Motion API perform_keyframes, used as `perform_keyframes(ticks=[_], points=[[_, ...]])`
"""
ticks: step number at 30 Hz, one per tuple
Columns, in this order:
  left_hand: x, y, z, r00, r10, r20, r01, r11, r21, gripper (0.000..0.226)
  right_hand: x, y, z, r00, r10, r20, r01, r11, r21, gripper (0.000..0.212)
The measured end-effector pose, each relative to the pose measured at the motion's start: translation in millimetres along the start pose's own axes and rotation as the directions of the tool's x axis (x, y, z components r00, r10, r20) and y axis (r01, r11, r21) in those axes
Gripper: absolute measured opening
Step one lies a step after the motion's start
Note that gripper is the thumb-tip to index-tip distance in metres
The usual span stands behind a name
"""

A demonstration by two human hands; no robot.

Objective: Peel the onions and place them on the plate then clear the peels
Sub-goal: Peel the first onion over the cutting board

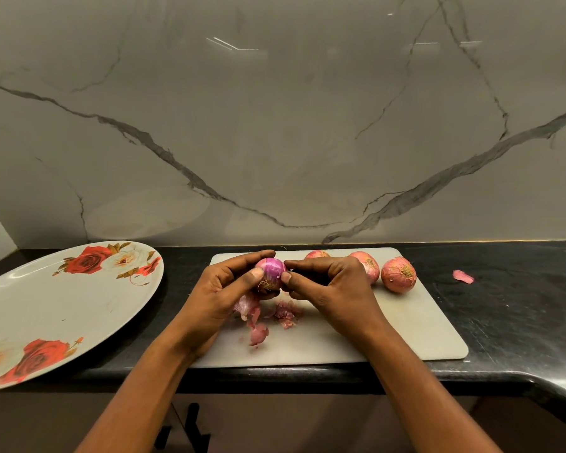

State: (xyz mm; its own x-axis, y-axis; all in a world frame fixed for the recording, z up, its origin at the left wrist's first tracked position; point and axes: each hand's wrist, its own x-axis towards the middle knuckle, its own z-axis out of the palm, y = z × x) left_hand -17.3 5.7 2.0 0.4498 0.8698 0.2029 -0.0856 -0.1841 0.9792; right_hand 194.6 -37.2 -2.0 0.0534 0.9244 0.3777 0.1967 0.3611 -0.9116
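Frame ctr, over the grey cutting board: a half-peeled red onion is held up between both hands, w/ the rose-print plate at left bare of onions. Likely risks: the glossy purple flesh looks slick, so a hard tug could pop the onion loose and send it rolling toward the worktop edge at bottom. Dry skins scatter easily. A pile of peels lies under the hands and one stray scrap sits off the board at right. Three unpeeled onions wait just right of the hands, easy to knock. Pose: the left grip is closed round the onion, fingers over its far side, thumb near the root tuft. The right grip pinches its right flank w/ thumb and forefinger, other fingers curled under.
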Motion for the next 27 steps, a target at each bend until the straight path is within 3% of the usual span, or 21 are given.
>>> perform_keyframes(ticks=[10, 14, 24, 27], points=[[-2.7, 0.8, 2.5, 0.998, 0.059, -0.014, -0.058, 0.994, 0.09, 0.045, 0.2, 0.0, 0.0, 0.999, 0.026, -0.045, -0.024, 0.998, 0.058, 0.014], [-4.3, 1.2, 2.1, 0.998, 0.068, 0.012, -0.069, 0.993, 0.094, 0.046, 0.2, -1.0, 0.2, 0.996, 0.094, 0.013, -0.094, 0.992, 0.084, 0.029], [-2.7, -2.1, -0.9, 0.997, 0.071, 0.022, -0.073, 0.994, 0.081, 0.051, 1.6, -0.3, 1.4, 0.999, 0.048, -0.024, -0.047, 0.998, 0.041, 0.023], [-0.6, -4.3, -2.1, 0.997, 0.075, -0.008, -0.075, 0.995, 0.061, 0.053, 0.7, -1.2, -0.1, 0.999, 0.047, -0.025, -0.046, 0.998, 0.038, 0.012]])
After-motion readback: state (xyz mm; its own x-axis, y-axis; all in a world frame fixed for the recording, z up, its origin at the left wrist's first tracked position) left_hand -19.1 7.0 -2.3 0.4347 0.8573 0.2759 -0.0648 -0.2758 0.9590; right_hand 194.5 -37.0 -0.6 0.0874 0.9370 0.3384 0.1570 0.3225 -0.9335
